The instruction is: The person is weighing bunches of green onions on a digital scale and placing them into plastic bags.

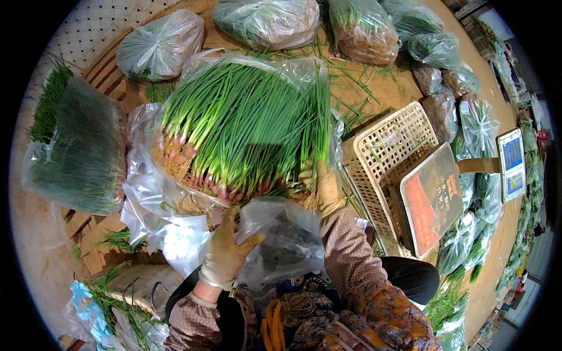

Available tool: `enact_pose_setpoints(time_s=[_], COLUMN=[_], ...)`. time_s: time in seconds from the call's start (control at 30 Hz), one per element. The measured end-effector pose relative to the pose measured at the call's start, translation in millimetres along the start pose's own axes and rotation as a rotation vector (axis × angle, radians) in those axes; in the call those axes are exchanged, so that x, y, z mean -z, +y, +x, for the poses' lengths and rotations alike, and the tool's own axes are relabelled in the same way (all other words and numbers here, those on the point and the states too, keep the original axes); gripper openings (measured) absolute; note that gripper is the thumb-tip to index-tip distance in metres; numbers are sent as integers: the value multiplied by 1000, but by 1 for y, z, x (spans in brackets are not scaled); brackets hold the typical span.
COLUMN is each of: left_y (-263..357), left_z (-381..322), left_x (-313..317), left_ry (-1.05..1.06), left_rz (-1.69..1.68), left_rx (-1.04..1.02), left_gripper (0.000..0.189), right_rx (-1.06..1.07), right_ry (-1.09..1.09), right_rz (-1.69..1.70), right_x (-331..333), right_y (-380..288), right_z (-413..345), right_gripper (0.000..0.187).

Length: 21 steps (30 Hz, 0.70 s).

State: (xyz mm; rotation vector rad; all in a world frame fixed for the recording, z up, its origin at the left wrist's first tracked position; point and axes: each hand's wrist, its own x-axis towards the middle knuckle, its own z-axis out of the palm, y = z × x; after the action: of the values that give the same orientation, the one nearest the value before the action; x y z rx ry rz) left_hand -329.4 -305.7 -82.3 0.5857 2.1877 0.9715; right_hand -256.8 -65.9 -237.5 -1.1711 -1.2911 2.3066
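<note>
A large mass of spring onions (254,127), green leaves away from me and pinkish, rooty ends towards me, fills an opened clear plastic bag (303,74). My right hand (327,188), in a tan work glove, grips a few stalks near their root ends at the right side. At the near edge of the pile, my gloved left hand (228,250) points its fingers at the bag's rim, thumb spread to the right. Between both hands, a loose sheet of clear plastic (281,241) drapes over my lap. Whether the left fingertips touch the bag is unclear.
To the right, a platform scale (432,202) with a display (512,166) stands by a cream plastic crate (395,140). Filled bags (160,44) sit along the back, and a long bag of greens (83,149) lies left. Below it are a wooden pallet (81,228) and a box (136,285).
</note>
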Motion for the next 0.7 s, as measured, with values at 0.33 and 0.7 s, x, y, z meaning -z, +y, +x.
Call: enact_pose_setpoints(time_s=[0.33,0.7], left_y=[-43,10], left_z=[17,20], left_x=[-62,-36], left_ry=[-75,-33], left_rz=[-522,-1150], left_rx=[75,355], left_gripper=[56,21], right_rx=[139,845], right_ry=[-259,-115], right_rz=[-82,-1000], right_x=[-85,-25], right_y=[22,-21], right_z=[-105,19], right_gripper=[39,18])
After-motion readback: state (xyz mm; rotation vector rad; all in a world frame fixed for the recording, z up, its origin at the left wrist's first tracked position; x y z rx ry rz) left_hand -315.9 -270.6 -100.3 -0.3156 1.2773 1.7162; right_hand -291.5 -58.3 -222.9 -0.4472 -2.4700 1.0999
